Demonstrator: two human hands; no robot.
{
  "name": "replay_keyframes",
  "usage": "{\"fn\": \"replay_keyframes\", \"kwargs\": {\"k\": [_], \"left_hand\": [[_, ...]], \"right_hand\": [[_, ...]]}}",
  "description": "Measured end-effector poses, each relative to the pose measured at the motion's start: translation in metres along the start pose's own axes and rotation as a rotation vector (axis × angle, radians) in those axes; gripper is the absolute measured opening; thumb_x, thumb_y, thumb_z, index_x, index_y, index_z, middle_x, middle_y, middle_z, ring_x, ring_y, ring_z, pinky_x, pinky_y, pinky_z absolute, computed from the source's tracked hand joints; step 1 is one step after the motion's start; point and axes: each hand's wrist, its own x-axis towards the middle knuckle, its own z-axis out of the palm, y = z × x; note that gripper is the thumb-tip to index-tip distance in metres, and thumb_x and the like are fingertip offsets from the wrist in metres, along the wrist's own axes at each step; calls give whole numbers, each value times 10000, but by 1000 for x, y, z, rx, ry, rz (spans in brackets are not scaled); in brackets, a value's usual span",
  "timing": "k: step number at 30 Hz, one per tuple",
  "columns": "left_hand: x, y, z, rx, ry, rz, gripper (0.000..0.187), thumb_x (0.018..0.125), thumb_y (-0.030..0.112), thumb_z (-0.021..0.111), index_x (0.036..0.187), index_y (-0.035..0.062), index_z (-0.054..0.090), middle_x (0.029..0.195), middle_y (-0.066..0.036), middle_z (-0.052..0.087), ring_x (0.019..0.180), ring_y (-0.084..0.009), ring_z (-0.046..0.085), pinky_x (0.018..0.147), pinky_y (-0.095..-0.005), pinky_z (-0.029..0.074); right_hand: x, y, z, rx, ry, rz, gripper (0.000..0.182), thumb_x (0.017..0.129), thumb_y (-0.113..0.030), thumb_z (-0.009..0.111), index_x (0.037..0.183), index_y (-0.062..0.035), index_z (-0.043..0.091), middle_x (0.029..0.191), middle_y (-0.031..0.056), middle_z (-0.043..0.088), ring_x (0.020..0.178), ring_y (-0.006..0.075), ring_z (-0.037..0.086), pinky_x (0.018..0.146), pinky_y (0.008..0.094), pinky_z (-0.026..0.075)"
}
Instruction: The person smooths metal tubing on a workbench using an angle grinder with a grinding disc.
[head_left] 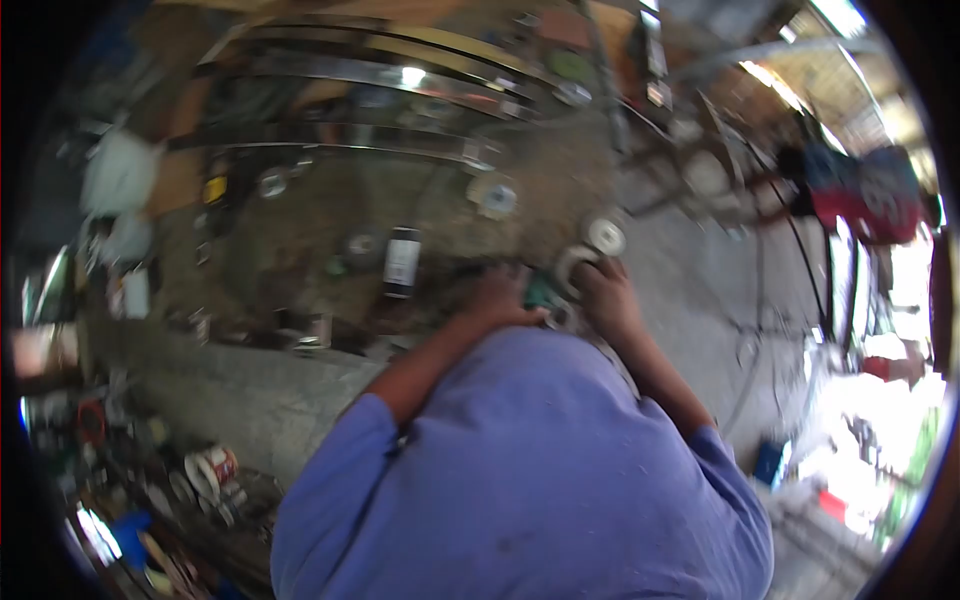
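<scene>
Near the front edge of the worktable, my left hand is closed around the near side of a green tool. My right hand lies just right of it, its fingers bent against a pale ring-shaped part; blur hides what they grip. A round whitish disc is just beyond my right fingers. Left of my left hand lies a dark case with a white label. A toothed round disc rests farther back on the table.
Long metal bars lie across the back of the table. A yellow object is at the left. Another person is at the right, beyond a cable. A white bucket stands among clutter at lower left.
</scene>
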Motion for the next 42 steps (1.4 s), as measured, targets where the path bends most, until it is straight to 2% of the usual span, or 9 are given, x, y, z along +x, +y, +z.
{"fn": "replay_keyframes", "kwargs": {"k": [5,10,13,20,22,28,33,36,42], "left_hand": [[3,23,-35,-356,46,159,860,810,540,728,1468,52,466,1383,-247,535,1343,-433,471,1114,-512,397],[28,18,5,-348,182,223,1036,789,422,772,1614,100,235,1524,-250,401,1398,-442,417,1189,-502,323],[13,34,-28,-348,28,316,1053,776,400,783,1621,122,222,1565,-250,369,1431,-432,385,1207,-508,290],[32,28,5,-190,133,337,1049,747,468,811,1608,179,286,1529,-184,460,1372,-397,450,1159,-488,351],[28,24,2,-290,120,379,1013,789,487,784,1611,177,278,1511,-142,502,1375,-368,456,1175,-486,313],[17,23,-11,-385,191,357,831,790,500,765,1499,168,487,1348,-148,634,1241,-370,564,1063,-489,436],[18,16,4,-446,232,386,747,801,512,756,1424,146,564,1299,-146,650,1197,-385,581,1060,-490,441],[15,17,-8,-376,148,318,728,807,455,766,1416,109,566,1267,-185,650,1166,-382,598,1037,-487,459],[23,31,-15,-654,18,428,722,824,235,770,1454,4,504,1356,-235,613,1232,-341,622,1043,-434,487]], "right_hand": [[1,5,4,-70,60,57,197,895,-109,630,1078,-62,685,1043,197,634,1033,430,584,891,523,489],[7,-6,-10,-72,22,-4,160,895,-111,629,1035,-47,672,1036,203,633,991,433,604,854,521,498],[11,0,-6,-97,-68,-38,164,889,-105,628,1036,-49,673,1008,197,632,957,438,606,825,519,502],[22,-11,-27,41,-205,-120,183,863,-78,618,1029,-27,673,983,267,681,907,470,673,779,528,530],[21,-6,-20,59,-177,-73,174,862,-84,622,1019,-25,668,960,265,680,905,470,673,773,524,531],[25,-14,-20,70,-162,74,169,885,-134,633,1005,-21,666,940,264,691,903,460,680,783,519,528],[13,-9,-19,104,-197,128,203,889,-197,676,1016,-42,715,980,211,727,939,412,705,803,476,544],[8,-14,-23,152,-242,234,200,912,-197,598,1012,-47,683,1127,210,688,1031,395,678,875,475,534],[-1,3,8,108,-98,150,281,844,-190,666,1094,-64,633,1124,179,631,1077,381,649,884,478,544]]}}
